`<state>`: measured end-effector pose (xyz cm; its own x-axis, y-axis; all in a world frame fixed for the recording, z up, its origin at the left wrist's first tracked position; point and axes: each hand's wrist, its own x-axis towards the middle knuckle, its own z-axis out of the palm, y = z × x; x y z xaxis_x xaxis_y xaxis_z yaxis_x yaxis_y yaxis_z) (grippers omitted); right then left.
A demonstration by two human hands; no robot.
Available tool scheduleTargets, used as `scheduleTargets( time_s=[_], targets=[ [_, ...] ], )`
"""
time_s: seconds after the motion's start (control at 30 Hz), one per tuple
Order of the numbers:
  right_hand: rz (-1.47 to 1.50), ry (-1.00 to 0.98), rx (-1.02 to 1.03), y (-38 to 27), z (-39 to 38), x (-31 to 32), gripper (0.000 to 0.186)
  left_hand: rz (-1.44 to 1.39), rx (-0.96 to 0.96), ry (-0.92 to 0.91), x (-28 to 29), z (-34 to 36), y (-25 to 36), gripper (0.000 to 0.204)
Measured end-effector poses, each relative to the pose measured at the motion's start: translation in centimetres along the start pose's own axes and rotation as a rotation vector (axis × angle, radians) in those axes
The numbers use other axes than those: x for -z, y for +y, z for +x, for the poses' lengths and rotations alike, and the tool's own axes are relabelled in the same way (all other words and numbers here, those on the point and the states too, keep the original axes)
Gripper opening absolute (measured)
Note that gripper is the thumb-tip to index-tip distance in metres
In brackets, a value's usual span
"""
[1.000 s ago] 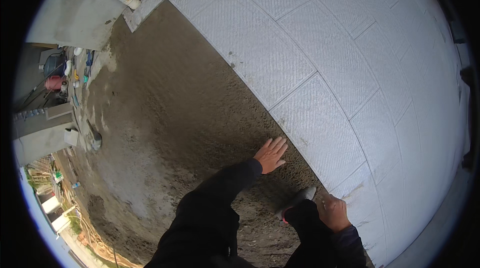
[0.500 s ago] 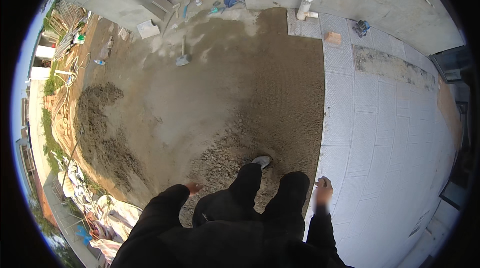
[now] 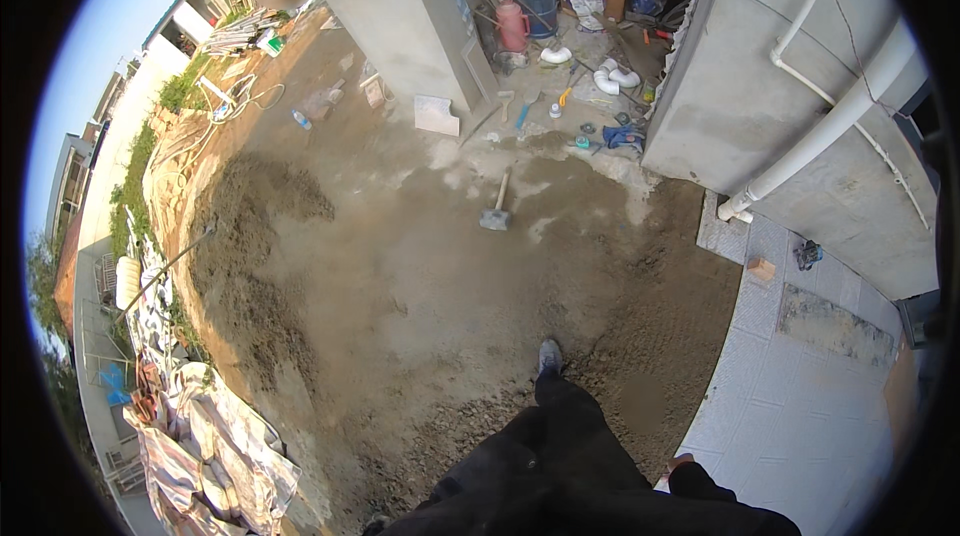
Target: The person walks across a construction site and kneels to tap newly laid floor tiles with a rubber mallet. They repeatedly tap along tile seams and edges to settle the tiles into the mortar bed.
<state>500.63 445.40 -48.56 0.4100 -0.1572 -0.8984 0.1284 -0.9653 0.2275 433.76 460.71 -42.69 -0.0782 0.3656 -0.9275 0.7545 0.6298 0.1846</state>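
Only a small part of my right hand (image 3: 682, 460) shows beyond its dark sleeve, low over the edge of the pale paving slabs (image 3: 765, 376); its fingers are too hidden to read. My left hand is out of the picture. One grey shoe (image 3: 550, 356) of mine stands on damp, sandy mortar ground (image 3: 430, 286), the dark trouser leg stretching back from it. Farther ahead lies a mallet (image 3: 495, 220) with a grey block head and a light handle pointing away. No hand touches it.
White drain pipe (image 3: 820, 164) runs down the right wall, near a brick (image 3: 762, 269). Pipe elbows (image 3: 614, 78), a blue bucket (image 3: 540, 6) and a pink jug (image 3: 512, 26) stand by the pillar. Left are a mortar heap (image 3: 250, 276), a long pole (image 3: 165, 274) and sacks (image 3: 215, 446).
The view has swung left and tipped up, showing more of the pillar and doorway. One foot is now stepped forward. My left hand has left the picture, and my right is mostly hidden.
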Motion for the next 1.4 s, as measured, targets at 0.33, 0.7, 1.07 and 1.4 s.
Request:
scheduleTargets(
  time_s=[0.33,0.7,1.07,1.4],
  targets=[
    [-0.432,0.455,0.959,-67.8,-9.0,-8.1,0.026,-0.390,0.073,0.300,26.2,19.8,12.1,0.065],
    [-0.999,0.530,1.582,-138.9,17.6,-38.8,0.017,0.027,-0.246,0.492,44.1,64.0,29.9,0.073],
    [-1.370,0.574,1.681,-158.3,37.1,-55.1,0.015,-0.127,-0.076,0.396,47.2,79.4,33.7,0.072],
    [-0.041,-0.134,1.020,-120.6,13.8,-13.6,0.071,-0.109,-0.124,0.062,46.0,68.8,55.6,0.073]
  ],
)
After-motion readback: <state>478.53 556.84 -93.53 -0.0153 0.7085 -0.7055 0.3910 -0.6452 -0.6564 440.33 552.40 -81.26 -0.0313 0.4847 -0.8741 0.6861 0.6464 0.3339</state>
